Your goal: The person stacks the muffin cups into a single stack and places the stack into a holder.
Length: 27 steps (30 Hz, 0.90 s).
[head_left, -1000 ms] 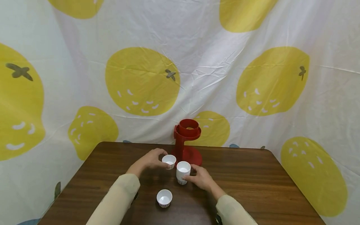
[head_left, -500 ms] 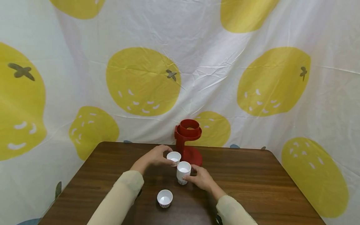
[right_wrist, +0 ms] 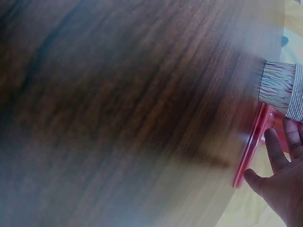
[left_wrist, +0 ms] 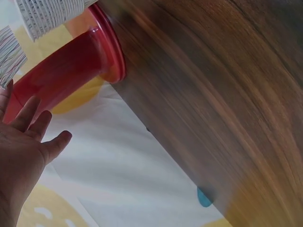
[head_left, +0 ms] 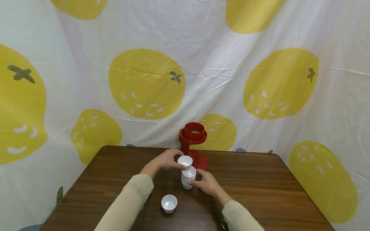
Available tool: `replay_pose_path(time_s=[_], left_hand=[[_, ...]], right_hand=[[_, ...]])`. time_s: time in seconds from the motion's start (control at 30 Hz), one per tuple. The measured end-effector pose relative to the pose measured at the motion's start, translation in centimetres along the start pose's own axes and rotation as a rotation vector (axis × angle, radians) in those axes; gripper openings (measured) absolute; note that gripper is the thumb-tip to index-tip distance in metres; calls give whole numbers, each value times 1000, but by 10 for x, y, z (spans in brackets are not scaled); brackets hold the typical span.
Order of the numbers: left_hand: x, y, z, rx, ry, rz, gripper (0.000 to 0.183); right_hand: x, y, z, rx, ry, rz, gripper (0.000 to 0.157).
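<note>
In the head view my left hand (head_left: 166, 161) pinches a small white paper cup (head_left: 185, 161) by its side, tilted slightly over the mouth of a stack of white paper cups (head_left: 188, 178). My right hand (head_left: 207, 183) grips that stack from the right, thumb in front and fingers behind. The stack stands upright on the table. The wrist views show line-patterned sides on the held cup (left_wrist: 10, 56) and on the stack's bottom cup (right_wrist: 277, 85), with closely layered rims above the latter. Another white cup (head_left: 169, 203) stands alone, mouth up, nearer the front.
Behind the cups stands a red holder (head_left: 193, 136) with a ring top and a round base. The dark wooden table (head_left: 254, 186) reaches back to a hanging white cloth (head_left: 214, 89) printed with yellow lemons.
My left hand has carried its cup rightward, from left of the stack to above its mouth. The right hand and the lone cup have stayed put.
</note>
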<state>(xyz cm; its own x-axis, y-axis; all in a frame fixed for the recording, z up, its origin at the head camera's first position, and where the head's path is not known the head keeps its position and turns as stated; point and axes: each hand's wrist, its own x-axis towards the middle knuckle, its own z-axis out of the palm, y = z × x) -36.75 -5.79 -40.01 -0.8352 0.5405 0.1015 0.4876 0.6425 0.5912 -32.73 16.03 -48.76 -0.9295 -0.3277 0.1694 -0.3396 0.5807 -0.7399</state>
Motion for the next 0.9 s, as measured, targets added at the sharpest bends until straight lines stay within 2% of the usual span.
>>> replay_pose_path(time_s=[0.27,0.7,0.9], left_hand=[[6,1,7,26,-15,71,43],[6,1,17,22,-46,34,45],[4,0,21,13,-57,68,42]], right_hand=[[2,2,0,-12,0,0,60],[2,4,0,-13,-12,16,60],[1,4,-1,-7,-23,25,59]])
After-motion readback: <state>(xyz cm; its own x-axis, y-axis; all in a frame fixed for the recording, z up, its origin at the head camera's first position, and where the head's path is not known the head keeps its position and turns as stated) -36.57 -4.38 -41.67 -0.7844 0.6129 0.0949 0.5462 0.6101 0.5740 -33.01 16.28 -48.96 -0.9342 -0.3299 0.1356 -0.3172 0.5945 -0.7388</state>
